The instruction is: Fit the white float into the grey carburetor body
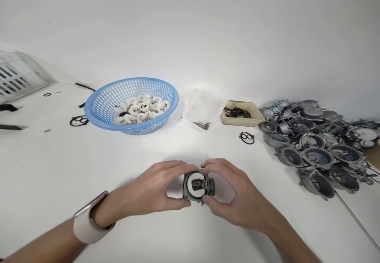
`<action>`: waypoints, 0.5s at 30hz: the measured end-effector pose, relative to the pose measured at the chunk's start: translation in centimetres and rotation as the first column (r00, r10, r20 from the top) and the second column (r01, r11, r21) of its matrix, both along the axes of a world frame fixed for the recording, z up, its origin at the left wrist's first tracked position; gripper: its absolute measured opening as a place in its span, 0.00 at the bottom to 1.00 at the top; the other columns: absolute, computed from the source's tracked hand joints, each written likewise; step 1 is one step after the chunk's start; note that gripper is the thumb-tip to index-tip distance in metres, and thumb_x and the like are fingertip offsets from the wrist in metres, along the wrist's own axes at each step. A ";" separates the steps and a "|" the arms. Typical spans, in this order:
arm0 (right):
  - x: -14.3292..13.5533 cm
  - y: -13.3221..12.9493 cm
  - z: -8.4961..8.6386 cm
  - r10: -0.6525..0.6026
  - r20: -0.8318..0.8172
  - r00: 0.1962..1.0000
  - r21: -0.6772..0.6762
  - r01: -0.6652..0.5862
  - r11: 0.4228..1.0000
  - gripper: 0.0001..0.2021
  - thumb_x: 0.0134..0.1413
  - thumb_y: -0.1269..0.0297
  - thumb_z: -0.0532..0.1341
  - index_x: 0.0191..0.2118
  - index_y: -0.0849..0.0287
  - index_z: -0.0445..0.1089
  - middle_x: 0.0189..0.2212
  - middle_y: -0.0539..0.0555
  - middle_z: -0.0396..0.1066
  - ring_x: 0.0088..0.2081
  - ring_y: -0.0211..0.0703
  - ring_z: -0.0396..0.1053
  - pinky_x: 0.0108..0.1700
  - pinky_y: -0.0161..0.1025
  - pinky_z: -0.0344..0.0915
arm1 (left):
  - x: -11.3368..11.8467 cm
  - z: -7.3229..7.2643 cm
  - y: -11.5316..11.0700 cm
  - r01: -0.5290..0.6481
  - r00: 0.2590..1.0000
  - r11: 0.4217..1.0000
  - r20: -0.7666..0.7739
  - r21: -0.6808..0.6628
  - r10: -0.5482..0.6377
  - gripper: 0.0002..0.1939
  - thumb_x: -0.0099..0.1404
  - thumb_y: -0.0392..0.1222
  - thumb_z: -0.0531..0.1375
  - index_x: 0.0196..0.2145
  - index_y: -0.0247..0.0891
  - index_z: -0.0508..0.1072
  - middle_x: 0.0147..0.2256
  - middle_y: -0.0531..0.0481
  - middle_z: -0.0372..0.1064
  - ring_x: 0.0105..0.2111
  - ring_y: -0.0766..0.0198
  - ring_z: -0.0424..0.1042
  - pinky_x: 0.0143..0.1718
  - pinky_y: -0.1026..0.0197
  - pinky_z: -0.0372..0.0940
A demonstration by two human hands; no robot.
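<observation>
Both hands (157,189) (234,195) grip the carburetor body (196,186), open face upward.

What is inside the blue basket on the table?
The blue basket holds a heap of white curved plastic parts, with something dark at one spot among them. The pieces underneath and the basket's floor are covered by the heap.
</observation>
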State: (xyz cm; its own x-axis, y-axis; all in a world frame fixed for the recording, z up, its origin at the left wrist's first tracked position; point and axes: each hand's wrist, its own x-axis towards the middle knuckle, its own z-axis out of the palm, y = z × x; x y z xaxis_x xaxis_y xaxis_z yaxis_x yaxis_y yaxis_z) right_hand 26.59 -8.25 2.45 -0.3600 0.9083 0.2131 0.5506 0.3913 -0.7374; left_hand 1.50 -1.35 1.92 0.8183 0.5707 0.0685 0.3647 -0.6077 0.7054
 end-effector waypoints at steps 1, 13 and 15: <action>0.1 0.0 0.0 -0.003 -0.005 1.000 0.027 0.003 1.000 0.20 0.53 0.73 0.65 0.50 0.50 0.68 0.51 0.53 0.73 0.52 0.48 0.72 0.54 0.43 0.70 | 0.0 0.0 0.0 -0.002 1.000 1.000 0.003 0.000 0.002 0.32 0.65 0.46 0.70 0.64 0.51 0.66 0.55 0.51 0.74 0.53 0.53 0.74 0.56 0.55 0.67; 0.5 0.1 -0.3 -0.014 -0.033 0.999 -0.030 0.013 0.999 0.17 0.51 0.75 0.65 0.45 0.51 0.73 0.53 0.53 0.74 0.54 0.48 0.74 0.57 0.44 0.71 | 0.0 -0.3 0.0 -0.002 1.000 1.000 0.019 0.030 0.002 0.30 0.66 0.48 0.69 0.63 0.47 0.68 0.52 0.48 0.75 0.49 0.53 0.76 0.52 0.55 0.68; 0.5 0.1 -0.3 -0.024 -0.037 0.999 -0.061 0.021 0.998 0.15 0.51 0.74 0.67 0.45 0.51 0.73 0.54 0.54 0.75 0.56 0.50 0.74 0.58 0.46 0.70 | 0.1 -0.3 -0.1 -0.002 1.000 1.000 0.019 0.021 0.001 0.30 0.66 0.48 0.70 0.63 0.47 0.69 0.52 0.47 0.75 0.49 0.53 0.76 0.52 0.55 0.69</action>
